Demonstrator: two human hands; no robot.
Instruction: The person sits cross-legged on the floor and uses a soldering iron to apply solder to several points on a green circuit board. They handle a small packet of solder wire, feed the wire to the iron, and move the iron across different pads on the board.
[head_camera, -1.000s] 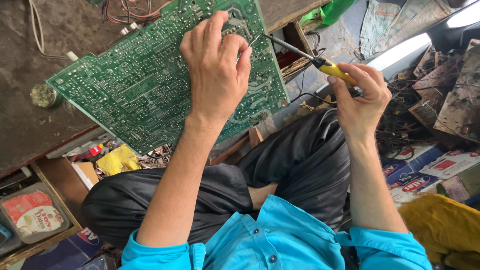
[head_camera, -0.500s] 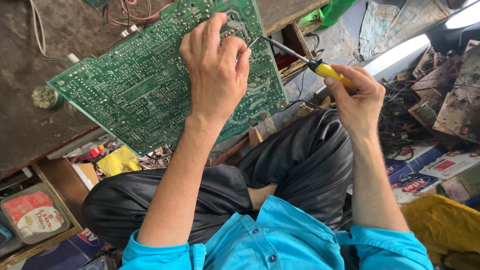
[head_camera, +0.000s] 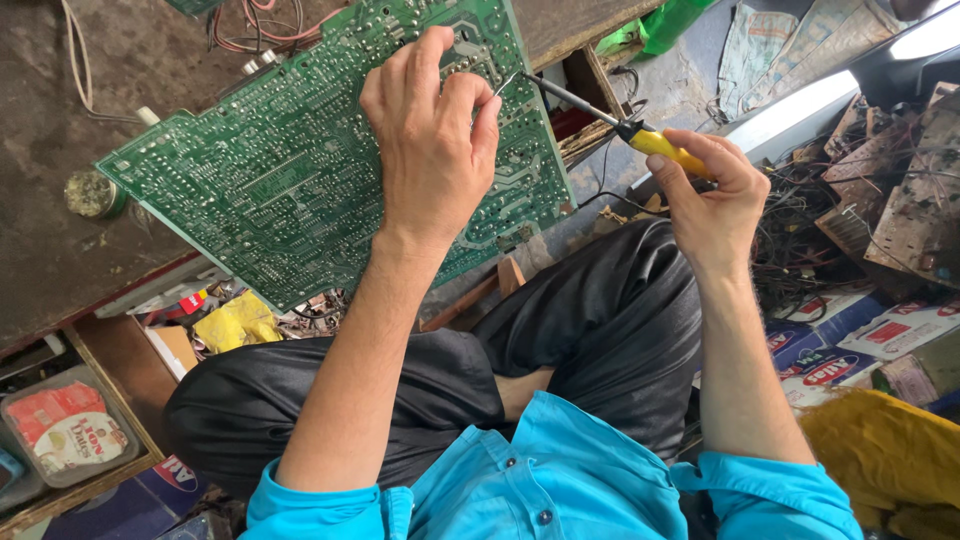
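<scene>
1. One green circuit board (head_camera: 250, 180) lies solder side up, tilted, with its far part over the dark, stained workbench (head_camera: 60, 260) and its near edge reaching out over the person's lap. It is the only whole board close to the hands.
2. The left hand (head_camera: 430, 150) rests palm down on the upper right part of the board. Its fingers are bent and close together, and the thumb and forefinger pinch one thin wire (too fine to tell whether it is solder) near the tip of the tool.
3. The right hand (head_camera: 710, 200) holds one soldering iron (head_camera: 620, 125) by its yellow handle; the fingers are curled tight around the handle, thumb on top. The metal shaft points left and up, and its tip meets the board just beside the left fingertips.
4. Two forearms are in view, both bare to the rolled blue sleeves of one shirt (head_camera: 540, 480). The dark trousers (head_camera: 600, 320) show two crossed legs beneath the board.
5. On the bench, one small round tin (head_camera: 92, 192) sits just beside the board's left corner, and one bundle of red and pale wires (head_camera: 255, 25) lies at the far edge.
6. One clear plastic tub (head_camera: 65, 430) sits in an open wooden drawer, lower left.
7. To the right lies a heap of tangled wire and scrap boards (head_camera: 880, 200), with printed cartons (head_camera: 860, 340) below it (I count at least two).
</scene>
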